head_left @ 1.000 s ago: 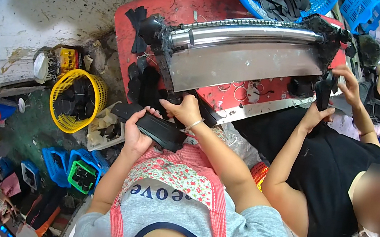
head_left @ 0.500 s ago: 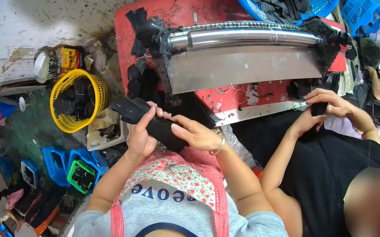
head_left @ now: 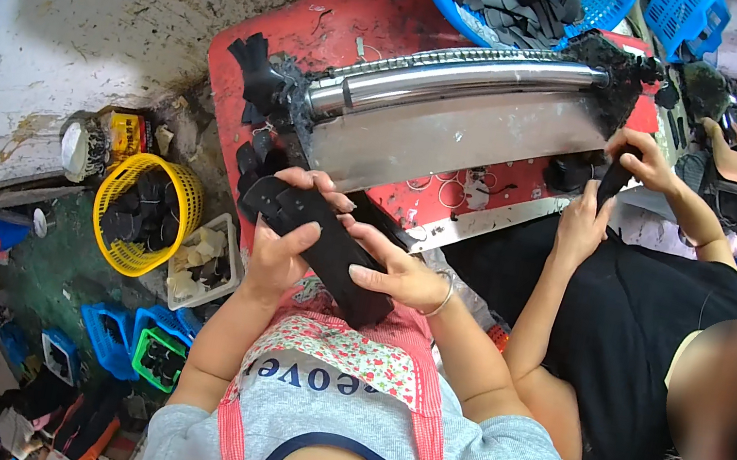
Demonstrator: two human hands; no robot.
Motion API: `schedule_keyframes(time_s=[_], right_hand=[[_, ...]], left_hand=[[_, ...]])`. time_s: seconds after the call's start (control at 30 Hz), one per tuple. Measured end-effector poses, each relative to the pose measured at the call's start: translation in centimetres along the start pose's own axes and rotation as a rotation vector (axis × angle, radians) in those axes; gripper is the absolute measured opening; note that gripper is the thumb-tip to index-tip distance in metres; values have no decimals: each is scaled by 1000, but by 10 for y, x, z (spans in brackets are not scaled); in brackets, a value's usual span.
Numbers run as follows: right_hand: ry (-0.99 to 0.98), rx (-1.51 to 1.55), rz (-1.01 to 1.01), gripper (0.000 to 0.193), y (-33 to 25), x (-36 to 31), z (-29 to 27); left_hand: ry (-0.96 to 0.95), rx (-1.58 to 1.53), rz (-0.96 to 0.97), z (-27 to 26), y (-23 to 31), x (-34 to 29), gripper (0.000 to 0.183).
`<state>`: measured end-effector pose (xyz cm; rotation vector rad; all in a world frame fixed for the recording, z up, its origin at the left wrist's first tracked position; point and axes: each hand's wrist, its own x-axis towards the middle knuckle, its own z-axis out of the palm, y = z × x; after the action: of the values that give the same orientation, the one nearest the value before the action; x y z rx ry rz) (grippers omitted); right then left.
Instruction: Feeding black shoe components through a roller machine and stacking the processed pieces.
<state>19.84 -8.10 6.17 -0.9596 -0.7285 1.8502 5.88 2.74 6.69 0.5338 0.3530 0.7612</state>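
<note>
Between my hands, in front of my apron, is a small stack of flat black strap-like pieces (head_left: 331, 248) with rounded ends and little holes near the far-left end. My left hand (head_left: 281, 249) grips that end, thumb on top and fingers over the far edge. On the nearer, right-hand part lies my right hand (head_left: 401, 270), its thumb pressed on the upper face and its fingers round the far side. The undersides of the pieces are hidden.
Ahead stands a red table (head_left: 346, 19) bearing a metal roller (head_left: 454, 82) and plate. A blue basket (head_left: 613, 17) of black pieces sits behind it. Left are a yellow basket (head_left: 104, 208) and a pale tray (head_left: 231, 280). At right a co-worker (head_left: 624, 344) handles a black piece.
The black pieces have swung to a steeper slant, their near end moving right and closer to my body. Both hands turned with them and kept hold. The co-worker's black piece is raised.
</note>
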Motion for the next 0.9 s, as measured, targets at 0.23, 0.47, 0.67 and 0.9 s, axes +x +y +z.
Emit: schedule_keyframes(time_s=[0.23, 0.47, 0.67, 0.9], right_hand=[[296, -421, -162, 42, 20, 1, 13], [241, -45, 33, 34, 22, -7, 3], [282, -13, -66, 40, 28, -2, 10], [59, -16, 92, 54, 35, -36, -9]], left_hand=[[23, 35, -222, -1, -13, -4, 43], [68, 284, 323, 2, -21, -1, 71], [220, 90, 17, -1, -19, -3, 40], [257, 320, 115, 1, -31, -14, 48]])
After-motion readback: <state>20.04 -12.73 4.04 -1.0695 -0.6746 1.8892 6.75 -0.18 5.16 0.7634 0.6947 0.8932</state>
